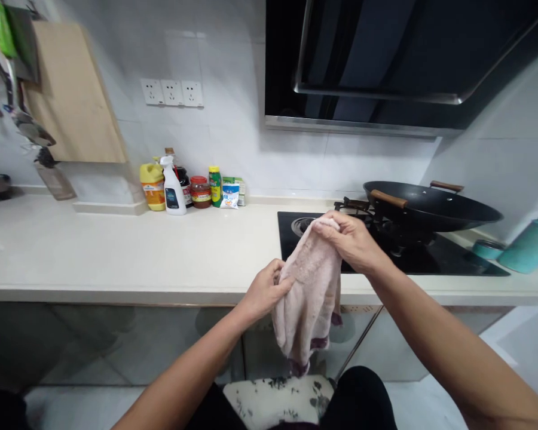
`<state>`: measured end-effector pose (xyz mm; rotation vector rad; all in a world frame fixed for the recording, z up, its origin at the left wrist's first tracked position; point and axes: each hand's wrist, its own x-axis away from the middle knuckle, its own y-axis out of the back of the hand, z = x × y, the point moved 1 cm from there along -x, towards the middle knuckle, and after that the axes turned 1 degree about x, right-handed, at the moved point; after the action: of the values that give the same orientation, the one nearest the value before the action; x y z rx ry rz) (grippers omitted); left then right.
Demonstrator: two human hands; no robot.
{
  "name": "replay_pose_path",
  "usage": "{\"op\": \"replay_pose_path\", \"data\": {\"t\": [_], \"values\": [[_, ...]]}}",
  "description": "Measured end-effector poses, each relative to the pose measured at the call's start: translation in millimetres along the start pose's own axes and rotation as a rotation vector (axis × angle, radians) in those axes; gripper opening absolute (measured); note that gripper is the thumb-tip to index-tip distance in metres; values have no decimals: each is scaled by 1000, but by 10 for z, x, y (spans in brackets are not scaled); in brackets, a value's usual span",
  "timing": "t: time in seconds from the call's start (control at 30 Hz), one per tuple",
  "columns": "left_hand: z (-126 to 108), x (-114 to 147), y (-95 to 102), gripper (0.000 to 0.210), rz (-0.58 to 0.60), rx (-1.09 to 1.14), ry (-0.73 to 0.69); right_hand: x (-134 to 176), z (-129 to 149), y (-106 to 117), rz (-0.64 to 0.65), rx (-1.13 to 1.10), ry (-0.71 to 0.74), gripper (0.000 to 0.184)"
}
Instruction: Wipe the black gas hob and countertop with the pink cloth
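A pale pink cloth (311,286) with a dark purple edging hangs in folds between my hands, in front of the counter's edge and the left part of the gas stove (448,257). My right hand (352,242) pinches its top corner, with the fingers closed on the fabric. Lower down, my left hand (266,291) grips the cloth's left side between thumb and fingers. The lower end of the cloth dangles freely below the counter level.
On the stove's right side sits a large black wok (439,209) with wooden handles. A white spray bottle (174,194), jars and packets line the wall on the counter (116,251). A teal container (529,245) lies at far right, below the range hood (385,60).
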<state>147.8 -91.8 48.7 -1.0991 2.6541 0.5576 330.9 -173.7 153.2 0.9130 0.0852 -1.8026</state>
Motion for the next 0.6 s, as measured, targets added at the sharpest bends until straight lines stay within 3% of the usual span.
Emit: {"op": "replay_pose_path", "data": {"t": [0.1, 0.27, 0.37, 0.5, 0.6], "values": [[100, 114, 94, 15, -30, -26, 45, -37, 106, 166, -71, 34, 0, 33], [214, 212, 272, 12, -83, -422, 33, -9, 179, 393, -130, 156, -25, 31], [298, 233, 361, 11, -51, -559, 58, -2, 145, 521, -160, 189, -68, 35], [323, 213, 529, 26, -13, -644, 85, -1, 52, 708, -62, 218, -145, 41], [214, 156, 723, 31, -55, -716, 75, 40, -18, 860, 22, 244, -187, 42]]}}
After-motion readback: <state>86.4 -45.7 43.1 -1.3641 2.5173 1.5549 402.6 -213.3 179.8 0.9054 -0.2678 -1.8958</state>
